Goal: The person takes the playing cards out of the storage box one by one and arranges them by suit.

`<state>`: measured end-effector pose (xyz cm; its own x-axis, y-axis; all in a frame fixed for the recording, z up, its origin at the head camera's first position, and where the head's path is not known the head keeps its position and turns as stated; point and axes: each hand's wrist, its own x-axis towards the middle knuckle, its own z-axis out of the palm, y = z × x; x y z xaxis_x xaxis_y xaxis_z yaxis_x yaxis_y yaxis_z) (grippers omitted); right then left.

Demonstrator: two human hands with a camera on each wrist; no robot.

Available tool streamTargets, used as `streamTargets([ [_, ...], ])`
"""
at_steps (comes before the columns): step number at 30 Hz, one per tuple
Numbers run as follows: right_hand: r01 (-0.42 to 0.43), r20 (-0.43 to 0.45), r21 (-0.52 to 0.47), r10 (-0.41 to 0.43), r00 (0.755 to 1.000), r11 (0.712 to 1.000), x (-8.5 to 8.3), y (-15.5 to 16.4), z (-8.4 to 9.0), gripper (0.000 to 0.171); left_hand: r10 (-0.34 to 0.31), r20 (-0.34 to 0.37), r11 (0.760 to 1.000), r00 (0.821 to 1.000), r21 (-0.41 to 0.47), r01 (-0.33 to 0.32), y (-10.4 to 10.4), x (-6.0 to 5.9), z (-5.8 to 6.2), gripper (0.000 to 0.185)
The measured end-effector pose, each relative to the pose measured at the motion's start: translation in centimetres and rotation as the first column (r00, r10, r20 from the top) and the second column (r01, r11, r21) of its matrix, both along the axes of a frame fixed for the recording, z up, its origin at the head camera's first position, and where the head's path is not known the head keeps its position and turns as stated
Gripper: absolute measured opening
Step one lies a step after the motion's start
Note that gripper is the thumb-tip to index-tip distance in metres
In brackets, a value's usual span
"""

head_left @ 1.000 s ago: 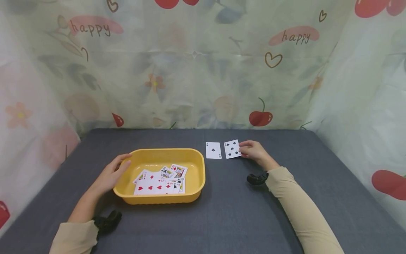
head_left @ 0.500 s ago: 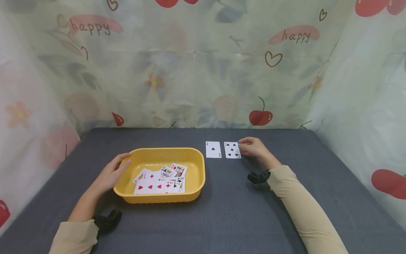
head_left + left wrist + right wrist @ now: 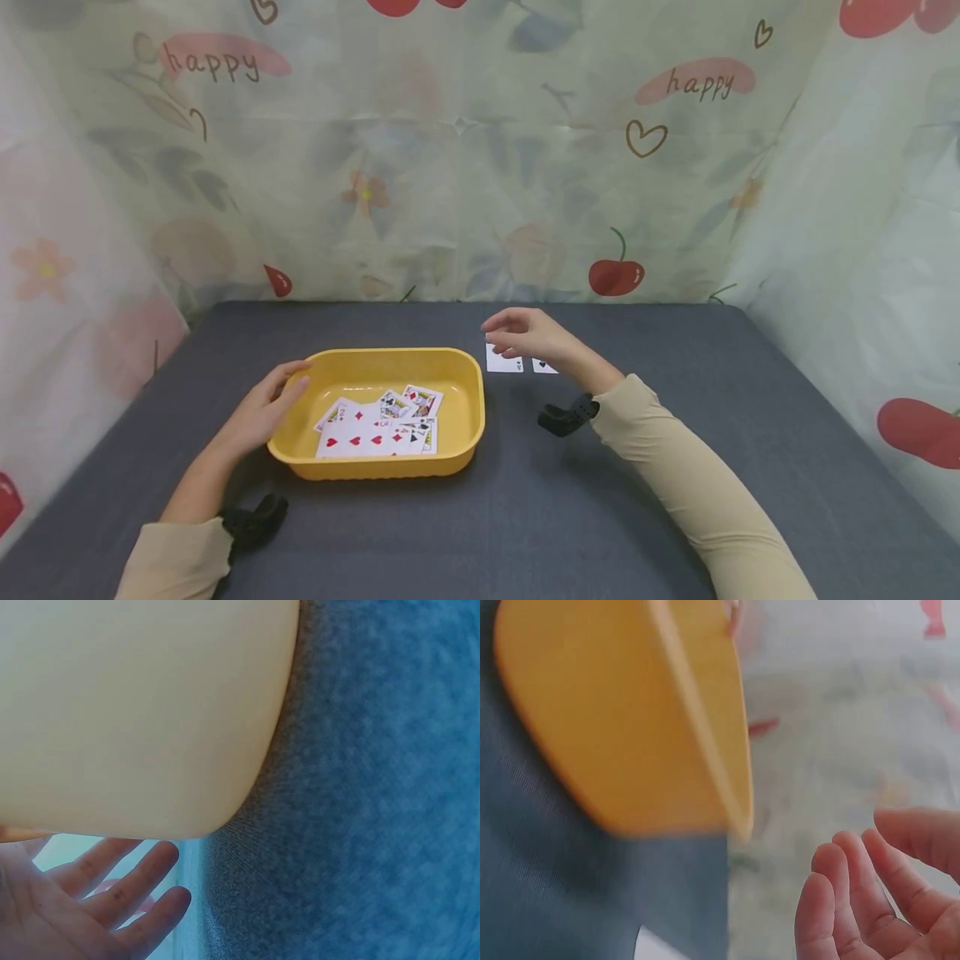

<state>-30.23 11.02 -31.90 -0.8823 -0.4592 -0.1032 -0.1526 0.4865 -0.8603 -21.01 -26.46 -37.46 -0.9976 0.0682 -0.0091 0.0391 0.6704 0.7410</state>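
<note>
Cherry-print backdrop (image 3: 457,208) behind dark table (image 3: 517,525). Yellow tray (image 3: 382,470) left of centre, loose cards (image 3: 360,437) face up inside. Left hand (image 3: 258,408) at its left rim, fingers relaxed, spread. Right hand (image 3: 534,336) over two cards (image 3: 505,364) right of tray, fingers loosely bent, holding nothing.

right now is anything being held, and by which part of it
The left hand holds the yellow tray by its left rim; the right hand holds nothing.

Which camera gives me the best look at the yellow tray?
The head view: it shows the yellow tray nearly whole, with cards inside. The left wrist view shows only a cropped outer surface; the right wrist view, a blurred, cropped part.
</note>
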Motion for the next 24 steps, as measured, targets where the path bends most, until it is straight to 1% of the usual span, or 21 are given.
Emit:
streamTargets([
  [3, -0.084, -0.007, 0.008, 0.084, 0.996, 0.996, 0.5, -2.1, 0.9, 0.034, 0.0, -0.001, 1.0, 1.0, 0.0, 0.0, 0.0, 0.0, 0.0, 0.061],
  [5, -0.138, 0.008, 0.0, 0.138, 0.99, 0.99, 0.8, -3.5, 1.3, 0.033, -0.002, -0.004, 1.0, 1.0, -0.001, 0.002, 0.0, 0.0, 0.0, 0.06],
  [10, -0.269, 0.047, -0.019, 0.269, 0.962, 0.963, 1.1, -6.7, 1.5, 0.033, -0.004, -0.011, 1.0, 1.0, -0.001, 0.004, 0.0, 0.0, 0.0, 0.06],
  [15, -0.36, 0.025, 0.038, 0.36, 0.933, 0.932, 1.1, -9.3, 1.2, 0.031, -0.003, -0.009, 1.0, 1.0, 0.002, 0.003, 0.0, 0.0, 0.0, 0.06],
  [18, -0.414, 0.026, 0.07, 0.413, 0.91, 0.908, 1.0, -10.5, 0.7, 0.034, -0.002, -0.006, 1.0, 1.0, 0.001, 0.002, 0.1, 0.0, 0.1, 0.061],
  [20, -0.451, 0.043, 0.072, 0.449, 0.893, 0.89, 0.9, -11.2, 0.2, 0.036, -0.003, -0.005, 1.0, 1.0, 0.004, 0.003, 0.1, 0.0, 0.1, 0.061],
  [24, -0.492, 0.086, 0.082, 0.486, 0.87, 0.867, 0.6, -12.4, -0.7, 0.037, -0.01, -0.011, 1.0, 1.0, 0.014, 0.01, 0.0, 0.1, 0.1, 0.061],
])
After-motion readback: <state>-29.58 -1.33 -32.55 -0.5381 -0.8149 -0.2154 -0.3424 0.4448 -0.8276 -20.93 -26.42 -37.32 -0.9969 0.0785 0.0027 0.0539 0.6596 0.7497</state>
